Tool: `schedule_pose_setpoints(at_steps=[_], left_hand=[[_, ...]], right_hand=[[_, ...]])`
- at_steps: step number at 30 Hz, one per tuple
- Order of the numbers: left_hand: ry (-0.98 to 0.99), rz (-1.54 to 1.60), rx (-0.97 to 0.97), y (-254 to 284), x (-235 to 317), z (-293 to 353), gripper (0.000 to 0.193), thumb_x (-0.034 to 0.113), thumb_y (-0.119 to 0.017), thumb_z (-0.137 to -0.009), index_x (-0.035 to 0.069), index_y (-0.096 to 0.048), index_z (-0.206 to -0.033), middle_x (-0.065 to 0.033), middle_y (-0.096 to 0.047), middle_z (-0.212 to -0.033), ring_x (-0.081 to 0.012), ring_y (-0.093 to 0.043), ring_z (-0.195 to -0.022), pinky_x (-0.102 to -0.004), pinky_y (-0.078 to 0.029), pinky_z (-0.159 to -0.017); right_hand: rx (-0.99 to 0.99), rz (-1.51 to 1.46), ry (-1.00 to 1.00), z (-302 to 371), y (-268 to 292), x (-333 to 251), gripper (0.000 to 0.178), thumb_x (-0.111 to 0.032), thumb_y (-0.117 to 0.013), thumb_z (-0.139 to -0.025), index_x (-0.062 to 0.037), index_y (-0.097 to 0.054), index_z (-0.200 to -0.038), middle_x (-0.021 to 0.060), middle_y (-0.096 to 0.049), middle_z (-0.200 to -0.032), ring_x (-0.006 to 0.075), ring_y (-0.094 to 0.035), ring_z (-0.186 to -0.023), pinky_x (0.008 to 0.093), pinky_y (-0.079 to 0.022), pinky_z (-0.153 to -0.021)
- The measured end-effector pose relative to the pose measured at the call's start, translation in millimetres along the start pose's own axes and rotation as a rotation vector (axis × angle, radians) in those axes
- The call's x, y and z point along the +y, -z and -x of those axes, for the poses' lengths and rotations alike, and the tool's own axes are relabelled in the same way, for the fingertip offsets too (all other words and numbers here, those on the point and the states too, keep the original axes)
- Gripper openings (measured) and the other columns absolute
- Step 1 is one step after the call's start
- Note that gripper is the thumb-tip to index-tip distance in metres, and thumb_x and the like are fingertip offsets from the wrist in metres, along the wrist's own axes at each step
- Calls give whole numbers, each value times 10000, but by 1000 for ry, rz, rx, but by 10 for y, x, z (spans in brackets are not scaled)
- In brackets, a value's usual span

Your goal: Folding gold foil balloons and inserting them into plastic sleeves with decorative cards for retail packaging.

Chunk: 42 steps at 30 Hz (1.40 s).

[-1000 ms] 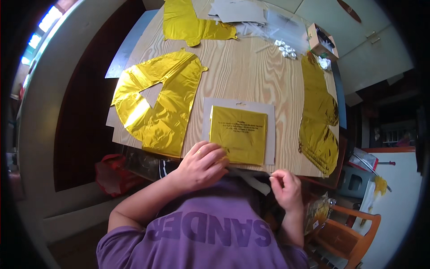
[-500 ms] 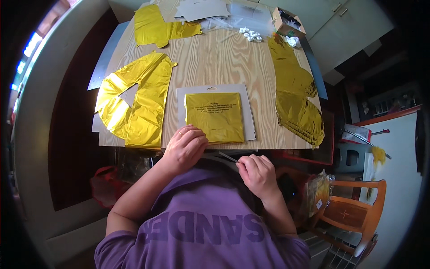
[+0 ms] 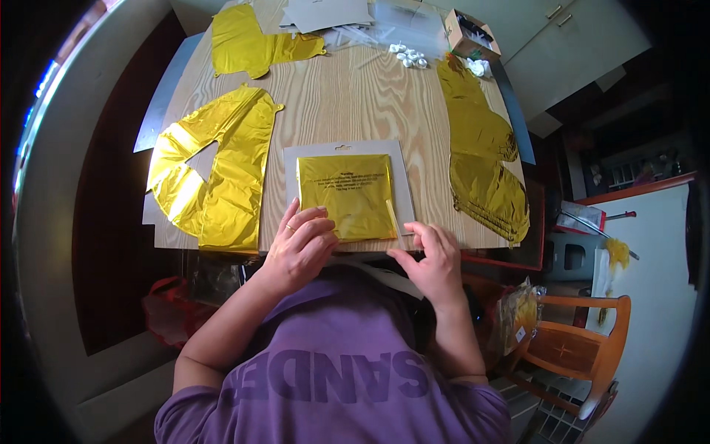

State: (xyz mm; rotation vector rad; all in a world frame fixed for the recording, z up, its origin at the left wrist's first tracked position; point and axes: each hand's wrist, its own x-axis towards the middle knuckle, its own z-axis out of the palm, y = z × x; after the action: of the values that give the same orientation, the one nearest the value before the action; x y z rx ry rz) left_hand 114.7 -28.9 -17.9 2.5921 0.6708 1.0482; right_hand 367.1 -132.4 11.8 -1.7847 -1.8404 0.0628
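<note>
A flat gold foil packet [image 3: 347, 194], in a clear bag with dark print, lies on a white card [image 3: 400, 166] with a hang hole at the table's near edge. My left hand [image 3: 302, 248] is over the packet's lower left corner, index finger raised apart and the others loosely bent; its thumb is hidden. Along the packet's right edge lies a thin, translucent straw [image 3: 396, 221], tilted slightly. My right hand [image 3: 435, 263] is beside the straw's lower end, thumb and forefinger spread apart, the thumb close to it. Whether the thumb touches the straw is hard to see.
Flat gold foil balloons lie on the table: one at left [image 3: 233, 166], one at far left [image 3: 240, 41], one at right [image 3: 484, 155]. At the back are grey cards [image 3: 325, 13], loose straws [image 3: 351, 35], white ribbon rolls [image 3: 408, 56] and a box [image 3: 462, 46]. A wooden chair [image 3: 577, 340] stands at right.
My right hand has moved up to the table with the straw, which now lies along the packet's right edge, and its fingers have parted. My left index finger has lifted. The view has shifted slightly.
</note>
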Motion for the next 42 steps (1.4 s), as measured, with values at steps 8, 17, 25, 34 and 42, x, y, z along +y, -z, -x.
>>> schedule_pose_setpoints(at_steps=[8,17,25,34,42], left_hand=[[-2,11,-81,45,-26,-42,203,88,-761,-798,107,-644,-963,-67,-612,-1153,-303,-556,-1251,-578,-341,-1143],[69,-41,-183,102,67,-155,255,140,-772,-801,109,-645,-1020,-77,-610,-1179,-300,-555,-1247,-570,-337,-1144],[31,105,-232,30,-34,-227,271,129,-757,-816,97,-650,-1063,-104,-594,-1213,-344,-523,-1283,-551,-359,-1139],[24,120,-251,35,-43,-221,246,110,-752,-834,90,-678,-1067,-113,-603,-1222,-366,-510,-1304,-552,-366,-1137],[3,99,-256,41,-56,-228,232,137,-741,-848,100,-680,-1068,-108,-592,-1228,-361,-504,-1302,-550,-368,-1137]], right_hand=[[-63,-153,187,-303,-51,315,522,-226,-855,-736,-64,-679,-1200,93,-680,-1059,269,-610,-944,385,-499,-851],[-53,-204,199,-161,-45,307,446,-161,-855,-719,-74,-719,-1134,66,-687,-1129,247,-608,-901,366,-501,-831],[-142,-299,183,-291,-27,324,440,-98,-845,-728,-110,-734,-1154,81,-668,-1075,253,-650,-876,371,-541,-784],[-451,-42,286,-576,196,265,514,-257,-806,-794,-180,-644,-1276,95,-526,-1023,293,-634,-749,413,-553,-685],[-516,15,439,-779,202,291,425,-307,-783,-811,-138,-609,-1160,97,-508,-955,302,-629,-760,437,-540,-656]])
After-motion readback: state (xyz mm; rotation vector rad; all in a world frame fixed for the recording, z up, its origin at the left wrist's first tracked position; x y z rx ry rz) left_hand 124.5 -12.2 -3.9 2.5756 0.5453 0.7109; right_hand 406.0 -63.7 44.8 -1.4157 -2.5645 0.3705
